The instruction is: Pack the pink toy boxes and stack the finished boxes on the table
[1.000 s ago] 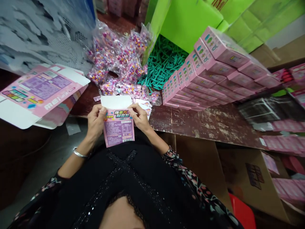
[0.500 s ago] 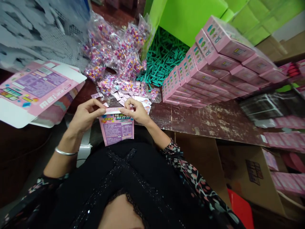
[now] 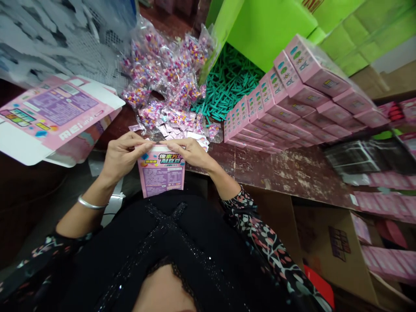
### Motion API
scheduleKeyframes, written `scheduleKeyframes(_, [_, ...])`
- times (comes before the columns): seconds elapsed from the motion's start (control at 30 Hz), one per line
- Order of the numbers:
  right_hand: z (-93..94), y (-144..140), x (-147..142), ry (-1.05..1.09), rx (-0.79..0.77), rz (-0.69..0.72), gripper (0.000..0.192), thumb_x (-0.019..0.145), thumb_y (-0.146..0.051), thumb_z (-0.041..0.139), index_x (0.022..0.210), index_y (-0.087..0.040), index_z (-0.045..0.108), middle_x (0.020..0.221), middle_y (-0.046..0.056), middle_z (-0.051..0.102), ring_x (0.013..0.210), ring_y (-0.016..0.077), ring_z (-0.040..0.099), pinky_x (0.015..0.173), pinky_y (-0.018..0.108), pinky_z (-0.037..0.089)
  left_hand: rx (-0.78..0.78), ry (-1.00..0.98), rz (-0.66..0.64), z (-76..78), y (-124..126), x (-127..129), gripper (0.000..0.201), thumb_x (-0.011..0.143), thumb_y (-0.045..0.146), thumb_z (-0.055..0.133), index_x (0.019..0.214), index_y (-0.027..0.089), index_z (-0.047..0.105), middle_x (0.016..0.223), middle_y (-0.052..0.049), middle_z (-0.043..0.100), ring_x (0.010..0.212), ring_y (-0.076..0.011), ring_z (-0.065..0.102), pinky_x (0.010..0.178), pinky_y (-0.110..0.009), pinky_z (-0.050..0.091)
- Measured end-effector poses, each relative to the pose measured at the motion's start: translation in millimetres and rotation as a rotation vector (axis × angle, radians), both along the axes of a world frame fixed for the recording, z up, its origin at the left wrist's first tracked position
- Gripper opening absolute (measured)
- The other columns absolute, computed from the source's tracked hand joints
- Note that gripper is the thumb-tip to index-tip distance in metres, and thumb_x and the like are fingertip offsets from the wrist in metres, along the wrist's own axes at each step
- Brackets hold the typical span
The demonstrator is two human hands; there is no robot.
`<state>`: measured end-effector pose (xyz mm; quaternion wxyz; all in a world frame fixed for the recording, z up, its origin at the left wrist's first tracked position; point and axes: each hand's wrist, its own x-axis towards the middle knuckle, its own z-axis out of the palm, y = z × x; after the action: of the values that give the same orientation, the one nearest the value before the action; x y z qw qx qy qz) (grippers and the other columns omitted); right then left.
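Note:
A pink and purple printed box [image 3: 163, 175] stands against my lap at the table's near edge, its printed panel facing me. My left hand [image 3: 125, 154] pinches the left end of its top edge, thumb on the near side. At the right end of the same edge, my right hand [image 3: 190, 151] presses with thumb and fingers. A white strip of the flap shows between the thumbs. Just beyond the fingers lie small pink sachets [image 3: 169, 130] and clear bags of colourful beads [image 3: 162, 73]. The inside of the box is hidden.
Flattened pink cartons [image 3: 65, 110] lie at left. A green box [image 3: 260, 30] with teal sticks [image 3: 227, 82] stands at the back. Stacked pink boxes [image 3: 312, 95] rise on the right of the brown table [image 3: 269, 173]. A cardboard carton [image 3: 338, 247] sits below at right.
Both hands have shifted along the top edge; the right fingers, curled before, now stretch flatter across it. The flap seems pressed lower. The whole view has moved slightly.

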<state>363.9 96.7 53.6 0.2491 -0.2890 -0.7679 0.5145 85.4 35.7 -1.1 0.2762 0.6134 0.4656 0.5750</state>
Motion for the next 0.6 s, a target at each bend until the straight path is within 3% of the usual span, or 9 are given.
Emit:
scheduleKeyframes(0.13, [-1.5, -4.8, 1.2, -0.049, 0.034, -0.020, 0.052, 0.122, -0.067, 0.067, 0.144, -0.031, 0.097, 0.147, 0.005, 0.093, 0.134, 0.0256, 0.087, 0.115, 0.039, 0.067, -0.006, 0.007, -0.001, -0.5, 4.1, -2.8, 0.042, 0.099, 0.069, 0.103, 0.098, 0.027, 0.098, 0.088, -0.005, 0.082, 0.077, -0.0211, 0.066, 0.067, -0.037, 0.057])
scheduleKeyframes(0.2, [-1.9, -5.4, 4.3, -0.094, 0.083, -0.002, 0.056, 0.126, -0.069, 0.059, 0.149, -0.033, 0.095, 0.149, 0.005, 0.092, 0.134, 0.0264, 0.085, 0.117, 0.042, 0.065, -0.013, 0.020, -0.064, 2.3, 2.1, -5.4, 0.051, 0.105, 0.078, 0.095, 0.099, 0.026, 0.098, 0.095, -0.010, 0.085, 0.082, -0.0232, 0.072, 0.070, -0.039, 0.063])
scheduleKeyframes(0.3, [-5.7, -7.8, 13.3, -0.175, 0.208, 0.077, 0.059, 0.129, -0.068, 0.053, 0.166, -0.035, 0.085, 0.149, 0.007, 0.091, 0.132, 0.0273, 0.083, 0.119, 0.045, 0.063, -0.037, 0.071, -0.219, 5.3, -9.0, -9.3, 0.055, 0.107, 0.084, 0.089, 0.113, 0.031, 0.101, 0.121, -0.015, 0.090, 0.108, -0.0308, 0.085, 0.093, -0.049, 0.075])
scheduleKeyframes(0.37, [-10.2, -11.3, 20.1, -0.235, 0.281, 0.136, 0.060, 0.130, -0.065, 0.053, 0.177, -0.035, 0.076, 0.146, 0.008, 0.089, 0.129, 0.0275, 0.082, 0.117, 0.045, 0.063, -0.072, 0.105, -0.285, 3.9, -18.8, -10.8, 0.055, 0.099, 0.084, 0.096, 0.123, 0.035, 0.101, 0.136, -0.015, 0.090, 0.128, -0.0351, 0.085, 0.112, -0.055, 0.075])
scheduleKeyframes(0.43, [-12.1, -14.8, 24.7, -0.308, 0.328, 0.168, 0.059, 0.132, -0.060, 0.052, 0.183, -0.035, 0.069, 0.146, 0.009, 0.087, 0.130, 0.0276, 0.080, 0.116, 0.043, 0.064, -0.126, 0.105, -0.300, 0.7, -26.0, -10.3, 0.057, 0.095, 0.083, 0.101, 0.127, 0.037, 0.101, 0.139, -0.015, 0.090, 0.134, -0.0369, 0.085, 0.118, -0.055, 0.074])
scheduleKeyframes(0.53, [2.6, -17.2, 23.3, -0.451, 0.439, 0.128, 0.055, 0.133, -0.052, 0.054, 0.182, -0.032, 0.069, 0.141, 0.011, 0.087, 0.131, 0.0291, 0.078, 0.117, 0.044, 0.062, -0.158, 0.042, -0.257, 0.9, -27.6, -3.7, 0.059, 0.093, 0.084, 0.101, 0.119, 0.031, 0.102, 0.126, -0.016, 0.092, 0.123, -0.0368, 0.086, 0.113, -0.055, 0.075])
scheduleKeyframes(0.6, [28.6, -18.1, 17.0, -0.535, 0.537, 0.115, 0.050, 0.132, -0.049, 0.060, 0.172, -0.026, 0.078, 0.137, 0.013, 0.088, 0.131, 0.0306, 0.076, 0.118, 0.045, 0.059, -0.134, 0.031, -0.231, 10.1, -25.0, 5.7, 0.059, 0.093, 0.084, 0.100, 0.114, 0.028, 0.101, 0.119, -0.014, 0.091, 0.118, -0.0354, 0.085, 0.111, -0.054, 0.075])
